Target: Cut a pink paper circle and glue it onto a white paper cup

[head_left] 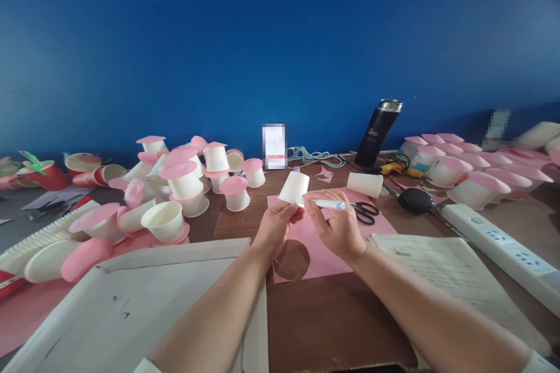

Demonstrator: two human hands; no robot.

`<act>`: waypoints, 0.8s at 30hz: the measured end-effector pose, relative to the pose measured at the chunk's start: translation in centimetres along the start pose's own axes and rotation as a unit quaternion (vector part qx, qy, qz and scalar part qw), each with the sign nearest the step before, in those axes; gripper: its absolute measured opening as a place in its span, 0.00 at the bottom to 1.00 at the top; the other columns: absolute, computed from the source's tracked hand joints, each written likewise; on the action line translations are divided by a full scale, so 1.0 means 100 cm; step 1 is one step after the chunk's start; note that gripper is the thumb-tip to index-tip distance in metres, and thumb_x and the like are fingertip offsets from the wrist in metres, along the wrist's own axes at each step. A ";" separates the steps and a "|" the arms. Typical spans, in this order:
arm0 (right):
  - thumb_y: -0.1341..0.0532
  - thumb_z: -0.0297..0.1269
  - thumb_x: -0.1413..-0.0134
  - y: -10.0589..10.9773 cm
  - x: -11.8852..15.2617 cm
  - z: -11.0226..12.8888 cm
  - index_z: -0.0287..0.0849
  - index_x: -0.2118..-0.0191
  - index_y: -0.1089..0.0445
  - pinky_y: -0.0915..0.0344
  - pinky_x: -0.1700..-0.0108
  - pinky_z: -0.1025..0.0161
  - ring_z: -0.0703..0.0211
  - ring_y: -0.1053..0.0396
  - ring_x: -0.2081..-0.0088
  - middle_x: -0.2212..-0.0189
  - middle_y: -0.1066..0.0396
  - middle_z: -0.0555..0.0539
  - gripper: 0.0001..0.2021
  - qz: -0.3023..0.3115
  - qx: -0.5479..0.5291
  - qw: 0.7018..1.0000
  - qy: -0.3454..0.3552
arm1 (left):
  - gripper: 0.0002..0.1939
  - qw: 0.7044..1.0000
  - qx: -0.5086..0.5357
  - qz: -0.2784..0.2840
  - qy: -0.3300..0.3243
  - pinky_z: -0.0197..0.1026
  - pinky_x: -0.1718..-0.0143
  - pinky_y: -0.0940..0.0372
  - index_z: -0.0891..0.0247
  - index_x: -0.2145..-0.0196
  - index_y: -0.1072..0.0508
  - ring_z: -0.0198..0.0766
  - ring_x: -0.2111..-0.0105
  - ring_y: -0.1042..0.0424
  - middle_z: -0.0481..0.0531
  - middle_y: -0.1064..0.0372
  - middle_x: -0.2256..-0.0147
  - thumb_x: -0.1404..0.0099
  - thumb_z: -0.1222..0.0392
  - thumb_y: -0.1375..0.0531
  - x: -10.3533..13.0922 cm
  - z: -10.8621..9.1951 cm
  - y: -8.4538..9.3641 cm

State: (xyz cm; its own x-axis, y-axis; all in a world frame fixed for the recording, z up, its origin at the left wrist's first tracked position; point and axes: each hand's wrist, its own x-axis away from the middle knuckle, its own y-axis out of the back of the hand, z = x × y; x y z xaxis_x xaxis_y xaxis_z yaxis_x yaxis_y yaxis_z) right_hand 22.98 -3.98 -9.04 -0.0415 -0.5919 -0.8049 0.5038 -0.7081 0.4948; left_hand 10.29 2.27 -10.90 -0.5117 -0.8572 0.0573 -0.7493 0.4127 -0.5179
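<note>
My left hand [276,222] holds a small white paper cup [294,186] upside down by its rim, above the table. My right hand [336,227] grips a white glue stick [326,204] lying sideways, its tip touching the cup's rim. Both hands hover over a pink paper sheet [321,253] that has a round hole cut out near its lower left. Black-handled scissors [365,211] lie on the sheet just right of my right hand. Another white cup [364,184] lies on its side behind them.
Several white cups with pink lids [184,178] are heaped at left, more [464,172] at the right. A black flask [378,131] leans at the back. A white power strip [503,245], printed paper [441,268], and a cardboard tray [144,297] lie near me.
</note>
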 end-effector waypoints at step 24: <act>0.42 0.32 0.41 -0.001 -0.001 -0.001 0.42 0.59 0.29 0.34 0.54 0.53 0.53 0.27 0.60 0.63 0.22 0.45 0.07 -0.011 0.017 0.999 0.028 | 0.11 0.991 -0.129 -0.012 -0.019 0.43 0.55 0.37 0.67 0.72 0.25 0.37 0.66 0.29 0.54 0.28 0.70 0.45 0.54 0.37 -0.005 0.009 0.009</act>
State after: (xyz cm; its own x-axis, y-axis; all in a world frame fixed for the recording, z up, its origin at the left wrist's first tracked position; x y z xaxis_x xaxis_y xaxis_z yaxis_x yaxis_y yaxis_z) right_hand 23.01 -3.82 -9.07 -0.0038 -0.5535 -0.8328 0.4732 -0.7347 0.4861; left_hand 10.26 2.73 -12.13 -0.4795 -0.8770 0.0321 -0.8465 0.4526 -0.2805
